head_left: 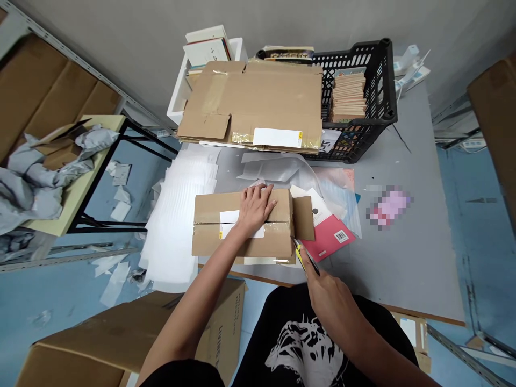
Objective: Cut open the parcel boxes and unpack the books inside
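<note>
Partly hidden: yellow utility knife (302, 258) clenched in right hand (325, 296); open left hand (256, 208) flat on cardboard box (213, 207).

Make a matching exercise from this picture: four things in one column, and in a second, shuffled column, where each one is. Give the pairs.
Things:
1. Red barcoded booklet
2. Black plastic crate
3. Left hand
4. Right hand

Places:
A. Resting on a taped brown cardboard box
B. Gripping a yellow utility knife
C. Lying just right of that box
D. Partly behind a flattened brown cardboard carton

Pairs: 1-C, 2-D, 3-A, 4-B
</note>
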A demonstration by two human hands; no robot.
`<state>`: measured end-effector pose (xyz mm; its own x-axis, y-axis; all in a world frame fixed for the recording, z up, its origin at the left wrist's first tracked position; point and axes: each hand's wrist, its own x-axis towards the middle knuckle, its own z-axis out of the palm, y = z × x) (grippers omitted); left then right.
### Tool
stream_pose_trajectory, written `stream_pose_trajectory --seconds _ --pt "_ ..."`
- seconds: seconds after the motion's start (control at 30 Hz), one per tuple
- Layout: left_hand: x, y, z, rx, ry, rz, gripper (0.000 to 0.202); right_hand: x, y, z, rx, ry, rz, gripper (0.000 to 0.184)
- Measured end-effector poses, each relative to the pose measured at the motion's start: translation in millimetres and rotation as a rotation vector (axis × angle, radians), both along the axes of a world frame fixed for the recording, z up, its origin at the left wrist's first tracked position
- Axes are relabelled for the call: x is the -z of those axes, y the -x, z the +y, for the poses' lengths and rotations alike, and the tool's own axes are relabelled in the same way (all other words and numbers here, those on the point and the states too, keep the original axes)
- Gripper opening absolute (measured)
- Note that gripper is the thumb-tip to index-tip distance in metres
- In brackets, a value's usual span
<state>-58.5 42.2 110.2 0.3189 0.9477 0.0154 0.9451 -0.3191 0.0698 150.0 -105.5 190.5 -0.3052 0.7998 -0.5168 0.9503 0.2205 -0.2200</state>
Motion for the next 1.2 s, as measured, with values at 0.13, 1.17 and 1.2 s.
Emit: stream_pose_trajectory --seconds 0.13,1.17,1.2 --pt "-1.1 1.4 -1.2 0.014 0.007 0.006 0.054 -0.4 -28.9 6.3 0.126 -0.032 0.28 0.056" --pt "-40.5 28.6 -169.0 -1.107 -0.019 -1.003 0.075 1.3 19.2 60.2 -0.006 0.006 0.386 0.042" --pt "-47.7 31.7 -168.5 -1.037 -0.003 -0.86 0.075 4.8 19.6 47.4 0.037 0.025 0.412 0.043"
